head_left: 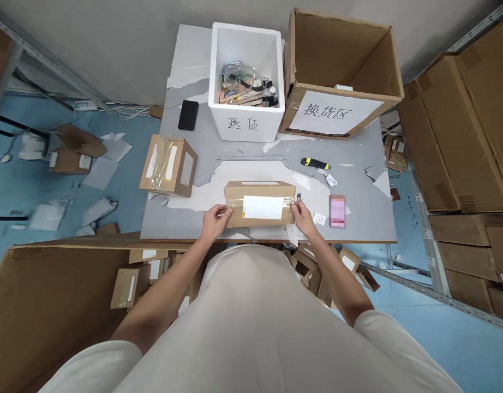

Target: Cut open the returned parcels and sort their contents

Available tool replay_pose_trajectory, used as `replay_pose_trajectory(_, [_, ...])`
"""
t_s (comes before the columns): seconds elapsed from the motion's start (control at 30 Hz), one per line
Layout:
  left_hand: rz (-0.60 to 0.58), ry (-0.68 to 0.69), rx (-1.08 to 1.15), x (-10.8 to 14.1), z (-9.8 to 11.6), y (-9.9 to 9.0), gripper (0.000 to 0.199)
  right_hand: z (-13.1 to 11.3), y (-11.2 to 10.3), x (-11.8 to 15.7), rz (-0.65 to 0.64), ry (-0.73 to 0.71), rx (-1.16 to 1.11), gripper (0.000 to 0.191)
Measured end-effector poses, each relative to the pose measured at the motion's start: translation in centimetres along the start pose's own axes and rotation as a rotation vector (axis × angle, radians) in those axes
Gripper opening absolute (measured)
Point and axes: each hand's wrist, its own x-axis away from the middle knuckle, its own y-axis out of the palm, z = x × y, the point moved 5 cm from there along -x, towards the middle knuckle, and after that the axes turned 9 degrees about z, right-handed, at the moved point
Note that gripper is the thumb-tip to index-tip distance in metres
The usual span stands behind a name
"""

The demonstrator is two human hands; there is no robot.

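Note:
A long brown cardboard box (237, 191) with a white label and clear tape lies near the front edge of the table (358, 218). My left hand (215, 221) grips its left end, fingers closed at the lower corner. At the opposite end, my right hand (304, 217) holds the box with thumb and fingers pressed on the edge. To the left stands a taped cardboard box (166, 166). A black and yellow utility knife (316, 164) and crumpled paper (330, 180) lie beyond my right hand, and a pink blurred item (337, 212) is to its right.
At the back are a white foam bin (246, 124) with goggles and other items, and a large open carton (341, 91). A black phone (188, 115) lies back left. Boxes fill a right shelf; a huge carton (51, 305) stands lower left.

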Motion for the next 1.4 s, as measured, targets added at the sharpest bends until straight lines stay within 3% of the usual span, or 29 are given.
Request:
replay_pose_trajectory(0.1, [0.01, -0.02, -0.088, -1.1, 0.7, 0.5, 0.045, -0.6, 0.1, -1.0, 0.016, 0.018, 0.13, 0.044])
replay_pose_trajectory(0.2, [-0.014, -0.044, -0.101, -1.5, 0.3, 1.3, 0.045, 0.3, 0.4, -1.2, 0.007, 0.098, 0.179, 0.044])
replay_pose_trajectory(0.33, [-0.006, -0.03, -0.013, -1.2, -1.1, 1.4, 0.049, 2.4, 0.8, -0.6, -0.049, 0.198, -0.035, 0.042])
replay_pose_trajectory(0.43, [-0.048, -0.111, 0.126, -1.0, -3.2, 1.5, 0.054, 4.3, 0.9, 0.0, -0.069, 0.263, -0.21, 0.038])
replay_pose_trajectory(0.53, [-0.117, -0.166, 0.206, -0.8, -5.2, 1.9, 0.055, 6.0, 0.8, 0.5, -0.044, 0.217, -0.181, 0.033])
replay_pose_trajectory(0.7, [-0.264, -0.082, 0.122, -0.4, -6.5, 3.5, 0.056, 7.4, 2.6, 1.1, -0.164, 0.112, -0.088, 0.053])
replay_pose_trajectory(0.9, [-0.252, -0.055, 0.174, -1.0, -4.7, 3.1, 0.063, 4.9, 2.7, 0.7, -0.243, 0.094, -0.293, 0.04])
replay_pose_trajectory(1.1, [-0.121, 0.017, -0.037, -2.3, -2.7, 0.7, 0.056, 1.8, 0.6, -0.7, -0.157, -0.008, -0.096, 0.034])
replay_pose_trajectory(1.2, [-0.111, -0.049, -0.023, -2.8, -3.2, 1.3, 0.055, 2.0, 1.1, -1.0, -0.162, 0.072, -0.07, 0.036])
replay_pose_trajectory(1.4, [-0.154, -0.24, 0.23, -3.2, -4.9, 3.0, 0.051, 2.4, 2.6, -0.7, -0.175, 0.259, -0.247, 0.043])
